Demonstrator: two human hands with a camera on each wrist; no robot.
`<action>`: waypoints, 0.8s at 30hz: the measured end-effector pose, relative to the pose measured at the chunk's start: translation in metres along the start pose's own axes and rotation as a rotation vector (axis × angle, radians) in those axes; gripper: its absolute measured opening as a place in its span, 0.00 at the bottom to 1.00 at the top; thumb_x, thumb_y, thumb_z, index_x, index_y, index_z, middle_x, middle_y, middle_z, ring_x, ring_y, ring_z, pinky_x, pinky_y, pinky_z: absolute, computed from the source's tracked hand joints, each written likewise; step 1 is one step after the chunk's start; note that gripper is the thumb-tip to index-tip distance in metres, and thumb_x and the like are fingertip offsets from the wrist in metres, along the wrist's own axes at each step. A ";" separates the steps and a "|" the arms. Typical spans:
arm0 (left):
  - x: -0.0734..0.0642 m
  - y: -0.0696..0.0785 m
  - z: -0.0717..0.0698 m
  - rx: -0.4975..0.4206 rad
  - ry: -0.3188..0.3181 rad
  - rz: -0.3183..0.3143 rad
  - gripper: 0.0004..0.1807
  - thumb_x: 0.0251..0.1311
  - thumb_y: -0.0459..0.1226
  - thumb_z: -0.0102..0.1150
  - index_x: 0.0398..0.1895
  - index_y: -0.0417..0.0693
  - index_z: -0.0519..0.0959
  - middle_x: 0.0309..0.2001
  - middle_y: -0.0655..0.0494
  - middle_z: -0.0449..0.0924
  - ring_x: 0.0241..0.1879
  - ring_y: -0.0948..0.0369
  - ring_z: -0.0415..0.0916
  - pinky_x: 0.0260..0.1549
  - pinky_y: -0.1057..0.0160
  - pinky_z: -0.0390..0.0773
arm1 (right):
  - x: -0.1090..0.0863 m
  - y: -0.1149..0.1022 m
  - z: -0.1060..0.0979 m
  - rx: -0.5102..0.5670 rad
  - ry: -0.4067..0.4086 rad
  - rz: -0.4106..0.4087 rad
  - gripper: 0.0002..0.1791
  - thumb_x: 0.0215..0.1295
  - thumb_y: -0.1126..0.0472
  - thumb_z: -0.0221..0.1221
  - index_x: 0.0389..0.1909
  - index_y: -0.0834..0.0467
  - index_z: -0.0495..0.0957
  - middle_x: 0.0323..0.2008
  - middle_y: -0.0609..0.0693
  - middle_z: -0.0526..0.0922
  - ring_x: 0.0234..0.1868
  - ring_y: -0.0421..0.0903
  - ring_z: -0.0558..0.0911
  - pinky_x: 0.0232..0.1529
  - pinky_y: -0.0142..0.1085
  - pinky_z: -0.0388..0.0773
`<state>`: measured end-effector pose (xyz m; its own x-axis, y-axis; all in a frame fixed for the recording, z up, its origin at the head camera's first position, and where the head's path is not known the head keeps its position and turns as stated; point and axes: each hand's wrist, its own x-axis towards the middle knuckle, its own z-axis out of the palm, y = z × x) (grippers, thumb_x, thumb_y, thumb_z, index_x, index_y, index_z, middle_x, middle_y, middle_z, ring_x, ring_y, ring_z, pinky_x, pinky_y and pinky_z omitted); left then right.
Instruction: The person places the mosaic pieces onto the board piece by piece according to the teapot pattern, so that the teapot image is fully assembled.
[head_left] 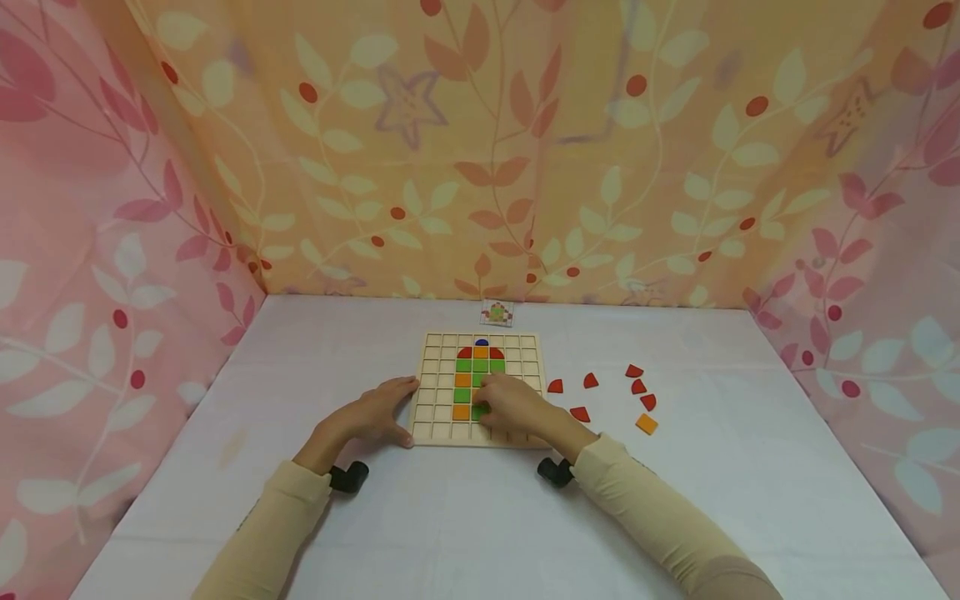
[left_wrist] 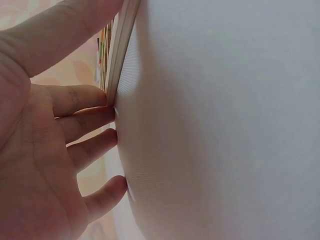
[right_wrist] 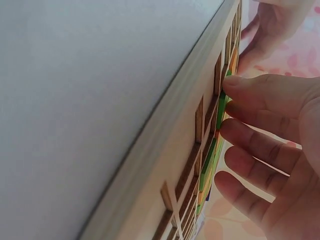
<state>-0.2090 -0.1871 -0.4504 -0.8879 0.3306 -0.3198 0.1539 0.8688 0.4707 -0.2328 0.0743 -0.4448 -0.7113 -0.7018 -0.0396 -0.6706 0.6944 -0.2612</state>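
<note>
A light wooden grid board (head_left: 432, 430) lies flat on the table with coloured tiles in its middle columns. My right hand (head_left: 513, 402) is over the lower middle of the board. In the right wrist view its thumb and fingertips touch a green square tile (right_wrist: 220, 111) at the grid, fingers fairly straight. My left hand (head_left: 372, 414) rests at the board's left edge, thumb and fingers spread along it; in the left wrist view the fingertips (left_wrist: 121, 184) reach down to the tablecloth. A blue half-round tile (head_left: 482, 342) tops the pattern, above an orange tile (head_left: 481, 352) between two red quarter-rounds.
Several red quarter-round tiles (head_left: 591, 381) lie loose right of the board, with one orange square tile (head_left: 647, 424) near them. A small picture card (head_left: 497, 313) lies behind the board. Floral curtains (head_left: 480, 150) enclose the back and sides of the white table (head_left: 450, 525).
</note>
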 end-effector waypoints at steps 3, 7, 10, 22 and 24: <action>0.000 0.001 -0.001 -0.006 0.002 -0.003 0.55 0.44 0.42 0.77 0.75 0.44 0.56 0.77 0.45 0.52 0.76 0.44 0.47 0.71 0.38 0.51 | 0.000 0.000 -0.001 0.008 0.002 -0.010 0.12 0.58 0.57 0.68 0.44 0.54 0.86 0.35 0.46 0.79 0.39 0.41 0.72 0.41 0.32 0.74; 0.000 0.000 -0.001 -0.008 0.002 0.001 0.55 0.44 0.42 0.77 0.75 0.44 0.56 0.77 0.45 0.52 0.76 0.44 0.47 0.71 0.38 0.51 | 0.000 0.002 -0.003 0.043 -0.001 -0.014 0.12 0.59 0.57 0.67 0.43 0.54 0.86 0.36 0.45 0.79 0.40 0.41 0.73 0.43 0.33 0.75; 0.000 -0.001 0.000 -0.006 0.001 0.003 0.55 0.44 0.42 0.77 0.75 0.44 0.56 0.77 0.46 0.52 0.76 0.45 0.47 0.72 0.38 0.51 | -0.001 0.007 -0.007 0.074 0.015 -0.013 0.11 0.59 0.57 0.67 0.43 0.55 0.87 0.38 0.46 0.82 0.42 0.43 0.76 0.48 0.36 0.77; -0.002 0.003 -0.002 0.009 -0.005 0.006 0.56 0.44 0.42 0.77 0.75 0.43 0.55 0.77 0.45 0.51 0.76 0.45 0.47 0.71 0.38 0.51 | -0.026 0.044 -0.033 0.097 0.055 0.069 0.10 0.61 0.58 0.65 0.41 0.57 0.86 0.39 0.48 0.82 0.43 0.45 0.77 0.48 0.40 0.78; -0.001 0.002 -0.001 0.010 -0.004 0.003 0.56 0.44 0.42 0.77 0.75 0.43 0.55 0.77 0.45 0.51 0.76 0.45 0.47 0.71 0.38 0.51 | -0.033 0.050 -0.038 0.105 0.056 0.090 0.10 0.61 0.58 0.66 0.41 0.57 0.86 0.39 0.49 0.83 0.44 0.46 0.77 0.48 0.41 0.78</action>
<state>-0.2080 -0.1859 -0.4476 -0.8858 0.3346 -0.3216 0.1607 0.8713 0.4638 -0.2506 0.1382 -0.4196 -0.7801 -0.6255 -0.0146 -0.5800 0.7316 -0.3582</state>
